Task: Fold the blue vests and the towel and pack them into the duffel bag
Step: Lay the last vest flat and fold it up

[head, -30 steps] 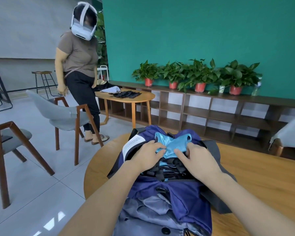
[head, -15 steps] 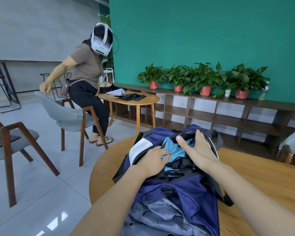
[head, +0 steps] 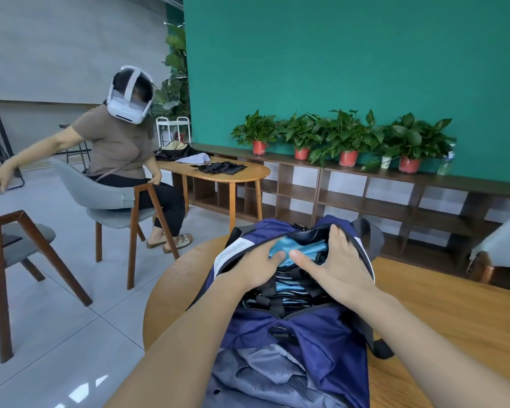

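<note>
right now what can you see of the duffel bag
The duffel bag is navy, of thin soft fabric, lying on the round wooden table with its top open. A white label sits on the left flap, dark straps at its sides. Blue vests with black straps fill it. The left hand presses them; the right hand holds the far rim.
</note>
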`<state>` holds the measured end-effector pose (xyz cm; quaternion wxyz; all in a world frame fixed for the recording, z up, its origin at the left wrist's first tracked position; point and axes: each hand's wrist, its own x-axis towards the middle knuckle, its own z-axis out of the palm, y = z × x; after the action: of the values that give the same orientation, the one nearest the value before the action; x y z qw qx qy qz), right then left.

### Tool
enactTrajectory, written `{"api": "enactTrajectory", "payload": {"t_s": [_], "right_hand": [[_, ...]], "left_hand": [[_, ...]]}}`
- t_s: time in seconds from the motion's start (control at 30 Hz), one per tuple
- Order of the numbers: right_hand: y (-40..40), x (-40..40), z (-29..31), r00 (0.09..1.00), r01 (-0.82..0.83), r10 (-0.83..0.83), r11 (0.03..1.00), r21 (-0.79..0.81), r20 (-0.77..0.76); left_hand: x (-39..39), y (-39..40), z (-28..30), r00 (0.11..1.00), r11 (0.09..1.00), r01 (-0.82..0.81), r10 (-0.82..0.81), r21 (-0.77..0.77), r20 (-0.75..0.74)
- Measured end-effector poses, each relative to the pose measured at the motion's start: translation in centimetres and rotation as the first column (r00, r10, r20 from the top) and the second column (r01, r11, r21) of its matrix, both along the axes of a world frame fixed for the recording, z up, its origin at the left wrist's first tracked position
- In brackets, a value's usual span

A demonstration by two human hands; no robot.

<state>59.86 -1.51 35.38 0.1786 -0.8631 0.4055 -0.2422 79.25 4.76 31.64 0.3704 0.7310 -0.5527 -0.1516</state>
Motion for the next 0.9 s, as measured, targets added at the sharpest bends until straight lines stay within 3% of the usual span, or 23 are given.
{"api": "enactTrajectory", "payload": {"t_s": [0.13,0.23,0.5,0.9], "right_hand": [[0.0,0.1,-0.5,0.987,0.0,-0.009,0.999,-0.053,-0.158],[-0.7,-0.2,-0.9,0.974,0.016,-0.032,0.997,-0.074,-0.226],[-1.1,-1.5,1.9,0.984,0.048,-0.067,0.992,-0.114,-0.163],[-2.9,-7.9,14.2,0.977,0.165,-0.191,0.958,-0.236,-0.092]], "left_hand": [[0.5,0.4,0.5,1.0,0.996,0.014,-0.013,0.087,-0.009],[0.7,1.0,1.6,0.999,0.998,-0.042,0.042,0.053,-0.007],[0.4,2.6,5.7,0.973,0.987,-0.161,0.156,0.019,0.172],[-5.5,1.8,18.1,0.95,0.99,-0.142,0.135,0.007,0.28]]}}
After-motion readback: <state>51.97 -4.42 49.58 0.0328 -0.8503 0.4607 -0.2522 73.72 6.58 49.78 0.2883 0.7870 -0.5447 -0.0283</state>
